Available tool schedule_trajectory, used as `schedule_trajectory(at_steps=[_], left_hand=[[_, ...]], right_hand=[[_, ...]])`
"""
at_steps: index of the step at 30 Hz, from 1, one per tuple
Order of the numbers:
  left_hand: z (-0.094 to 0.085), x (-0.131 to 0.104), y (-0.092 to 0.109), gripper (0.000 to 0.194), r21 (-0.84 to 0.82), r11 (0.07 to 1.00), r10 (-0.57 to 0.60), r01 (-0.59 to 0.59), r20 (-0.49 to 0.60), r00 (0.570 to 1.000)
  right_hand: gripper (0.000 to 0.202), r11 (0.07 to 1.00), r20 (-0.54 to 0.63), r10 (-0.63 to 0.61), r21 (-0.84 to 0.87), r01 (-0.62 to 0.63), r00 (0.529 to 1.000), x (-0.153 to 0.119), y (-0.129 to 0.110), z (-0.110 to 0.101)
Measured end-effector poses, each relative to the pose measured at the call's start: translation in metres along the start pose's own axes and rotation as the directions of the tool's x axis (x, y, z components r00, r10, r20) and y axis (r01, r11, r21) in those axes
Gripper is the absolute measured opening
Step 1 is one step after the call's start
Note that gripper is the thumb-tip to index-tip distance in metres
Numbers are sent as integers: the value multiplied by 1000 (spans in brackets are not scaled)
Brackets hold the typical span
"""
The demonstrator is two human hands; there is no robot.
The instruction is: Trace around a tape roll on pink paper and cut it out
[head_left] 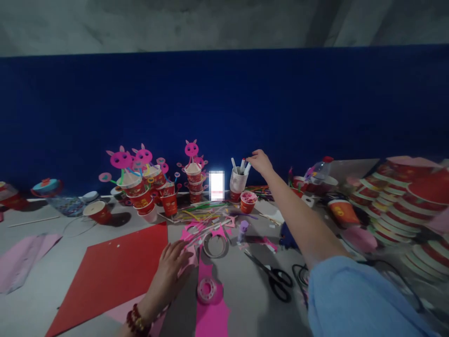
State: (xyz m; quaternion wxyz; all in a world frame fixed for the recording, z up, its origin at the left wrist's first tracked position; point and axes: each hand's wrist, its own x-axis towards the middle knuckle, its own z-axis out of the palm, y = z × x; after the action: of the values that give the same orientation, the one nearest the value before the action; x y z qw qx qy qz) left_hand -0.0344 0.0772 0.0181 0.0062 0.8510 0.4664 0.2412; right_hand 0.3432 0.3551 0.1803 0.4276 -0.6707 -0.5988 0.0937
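Note:
My right hand [261, 162] reaches to the back of the table, its fingertips closed at the top of a white marker [248, 167]. That marker leans in a white cup [238, 179] with other markers, one of them red-tipped. In front of the cup is a red paper cup [248, 202] with pink pieces inside. Near the front, my left hand [174, 263] rests with its fingers loosely apart over pink paper scraps, holding nothing visible. Beside it are a roll of clear tape [215, 245] and a smaller pink tape roll [206, 290] on cut pink paper.
Black-handled scissors [275, 279] lie right of centre, near a purple glue stick [243, 230]. A red sheet [119, 271] covers the left. Paper-cup figures with pink animal heads [140, 187] stand behind it. Stacked red cups [410, 210] crowd the right, before a blue partition [224, 103].

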Motion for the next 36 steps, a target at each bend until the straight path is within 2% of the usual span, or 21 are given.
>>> schedule_trajectory(at_steps=[5, 9, 14, 16, 17, 18, 19, 20, 21, 22, 23, 24, 26, 28, 30, 31, 33, 36], left_hand=[[-5, -15, -1, 20, 18, 1000, -24, 25, -20, 1000], [-7, -15, 1, 18, 2, 1000, -31, 31, -21, 999], [-12, -9, 5, 21, -86, 995, -57, 52, -60, 997], [-19, -4, 9, 26, -160, 984, -96, 83, -76, 992], [-22, -1, 12, 29, -203, 974, -118, 99, -86, 989], [-26, 3, 17, 33, -249, 962, -139, 112, -93, 986], [-29, 7, 22, 37, -301, 946, -156, 121, -96, 983], [-32, 11, 28, 43, -358, 925, -168, 127, -88, 982], [-34, 16, 35, 48, -418, 899, -173, 129, -67, 983], [-36, 20, 42, 50, -480, 868, -165, 130, -30, 986], [-36, 23, 49, 46, -535, 834, -146, 135, 22, 989], [-36, 26, 55, 38, -577, 803, -125, 149, 82, 989], [-34, 28, 67, 27, -608, 769, -104, 196, 183, 978], [-30, 25, 75, 30, -587, 779, -113, 218, 211, 971], [-25, 18, 81, 30, -542, 820, -99, 185, 185, 978], [-21, 14, 83, 29, -518, 841, -75, 157, 175, 982], [-14, 5, 86, 29, -476, 872, -29, 112, 178, 984], [-3, -6, 90, 34, -405, 911, 10, 80, 215, 976]], right_hand=[[19, 998, -23, 63, 3, -63, 998, 5, 1, 16], [14, 997, -98, 19, 73, -12, 995, 1, -4, 15], [17, 961, -295, -148, 181, 207, 944, -6, -33, -17], [17, 923, -360, -219, 225, 312, 907, -29, -50, -33], [16, 860, -429, -267, 298, 414, 863, -48, -58, -39], [16, 795, -441, -308, 367, 483, 843, -72, -66, -43], [15, 749, -397, -324, 446, 489, 859, -100, -72, -46], [13, 720, -304, -327, 533, 445, 895, -131, -76, -46], [14, 713, -137, -335, 610, 346, 932, -163, -77, -45], [15, 712, 25, -321, 666, 224, 947, -195, -77, -41], [15, 703, 156, -304, 702, 111, 940, -225, -74, -37], [15, 697, 234, -257, 717, 13, 938, -251, -69, -32], [16, 649, 278, -157, 753, -113, 948, -294, -54, -20], [17, 576, 263, -52, 796, -186, 963, -322, -39, -10], [23, 550, 364, -3, 779, -302, 931, -340, -28, -3], [28, 548, 442, -4, 751, -368, 897, -347, -25, 0], [36, 555, 593, -42, 683, -475, 804, -358, -22, 5], [40, 568, 719, -126, 617, -545, 683, -370, -22, 11]])
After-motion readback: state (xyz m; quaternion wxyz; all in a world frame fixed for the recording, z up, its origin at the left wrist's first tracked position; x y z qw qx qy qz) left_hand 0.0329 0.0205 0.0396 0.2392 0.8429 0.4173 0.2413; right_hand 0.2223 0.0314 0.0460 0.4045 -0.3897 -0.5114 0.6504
